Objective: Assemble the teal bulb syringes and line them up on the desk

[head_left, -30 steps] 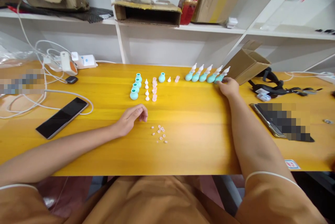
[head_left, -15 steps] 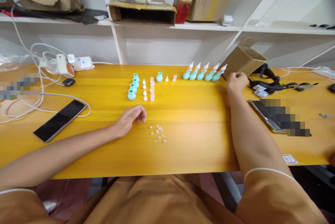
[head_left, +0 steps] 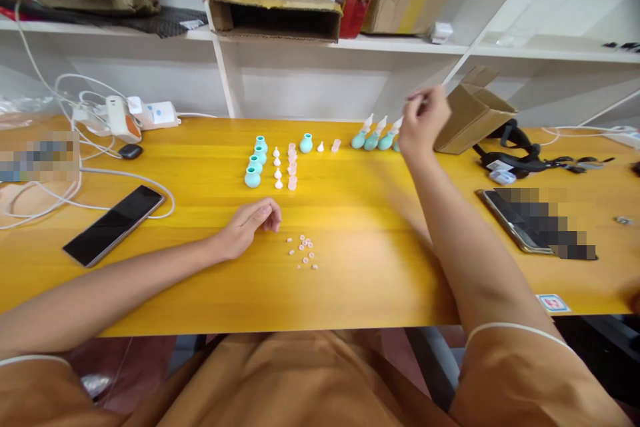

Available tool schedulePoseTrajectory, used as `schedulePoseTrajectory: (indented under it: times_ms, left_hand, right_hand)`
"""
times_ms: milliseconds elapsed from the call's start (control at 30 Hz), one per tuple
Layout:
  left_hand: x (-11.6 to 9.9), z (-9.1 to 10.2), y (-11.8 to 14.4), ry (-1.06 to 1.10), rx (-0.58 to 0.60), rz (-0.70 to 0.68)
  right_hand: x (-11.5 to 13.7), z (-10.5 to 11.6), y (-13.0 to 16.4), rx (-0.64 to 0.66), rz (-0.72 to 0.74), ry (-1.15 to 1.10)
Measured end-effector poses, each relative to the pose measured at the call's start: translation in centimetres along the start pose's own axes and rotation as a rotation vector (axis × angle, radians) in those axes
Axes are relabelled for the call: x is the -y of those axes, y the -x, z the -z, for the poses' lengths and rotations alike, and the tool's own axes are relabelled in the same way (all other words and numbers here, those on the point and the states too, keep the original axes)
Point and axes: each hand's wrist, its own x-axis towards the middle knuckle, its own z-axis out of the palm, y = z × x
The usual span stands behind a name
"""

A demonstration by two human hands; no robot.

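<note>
My left hand (head_left: 256, 222) rests on the table with its fingers loosely curled and nothing visible in it. Just right of it lie several small pale pink rings (head_left: 305, 245). My right hand (head_left: 425, 122) is raised over the table's back right, fingers curled in, with no object showing. It hides part of a row of teal squeeze bulbs with white pointed tips (head_left: 372, 139). Beyond the left hand stand a column of open teal bulbs (head_left: 253, 178), white cone-shaped tips (head_left: 279, 174) and pink cup-shaped pieces (head_left: 292, 182). One more open teal bulb (head_left: 306, 143) stands apart, beside a single tip and cup.
A phone (head_left: 114, 226) and white cables lie at left near chargers (head_left: 123, 119). On the right are an open cardboard box (head_left: 475, 114), a black strap (head_left: 520, 159) and another phone (head_left: 515, 220). White shelving (head_left: 320, 84) rises behind the table.
My right hand has lifted and moved left, away from the cardboard box, and now covers the right end of the bulb row. The left hand stays in place.
</note>
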Motion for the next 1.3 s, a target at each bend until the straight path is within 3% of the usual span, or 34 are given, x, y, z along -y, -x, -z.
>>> schedulePoseTrajectory:
  times_ms: [67, 233, 367, 467, 567, 767, 933, 1167, 1300]
  left_hand:
    - [0.0, 0.0, 0.0, -0.005, 0.003, -0.002]
    - [-0.1, 0.1, 0.0, -0.020, 0.016, -0.006]
    - [-0.2, 0.0, 0.0, -0.016, 0.027, 0.000]
    - [-0.1, -0.1, 0.1, -0.009, 0.033, -0.001]
    - [-0.1, -0.1, 0.1, -0.017, 0.038, 0.005]
    - [-0.6, -0.2, 0.1, -0.081, 0.052, 0.004]
    - [-1.0, -0.4, -0.1, -0.374, 0.110, 0.005]
    - [0.2, -0.7, -0.2, -0.644, 0.246, -0.279]
    - [0.8, -0.7, -0.3, -0.654, 0.252, -0.303]
  right_hand:
    - [2.8, -1.8, 2.3, 0.210, 0.105, -0.044]
    - [5.7, -4.6, 7.8, 0.437, 0.141, -0.083]
    - [5.7, -4.4, 10.0, 0.519, 0.181, -0.059]
    - [5.9, -3.9, 10.6, 0.655, 0.290, -0.030]
    - [6.2, -3.7, 10.9, 0.763, 0.297, 0.064]
    - [5.9, -4.4, 11.0, 0.843, 0.267, 0.111]
    - [5.4, -4.7, 11.2, 0.853, 0.283, 0.056]
    - [6.9, -4.1, 10.8, 0.760, 0.264, -0.054]
    - [9.7, -3.0, 11.6, 0.819, 0.215, -0.209]
